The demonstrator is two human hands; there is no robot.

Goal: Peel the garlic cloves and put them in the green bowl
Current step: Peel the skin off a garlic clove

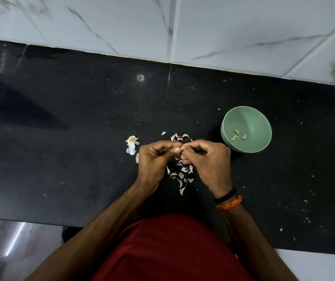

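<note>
Both hands, left (154, 157) and right (207, 157), pinch one clove (182, 148) between fingertips; bowl (264, 122) at two o'clock, nearer right hand.

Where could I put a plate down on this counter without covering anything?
Left of the garlic remnant the black counter lies bare to the wall; so does the strip behind the green bowl. Garlic skins crowd the area beneath both hands.

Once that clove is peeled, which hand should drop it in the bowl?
Probably the right hand: the green bowl sits just beside it, while the left hand is farther away. Both pinch the clove.
</note>
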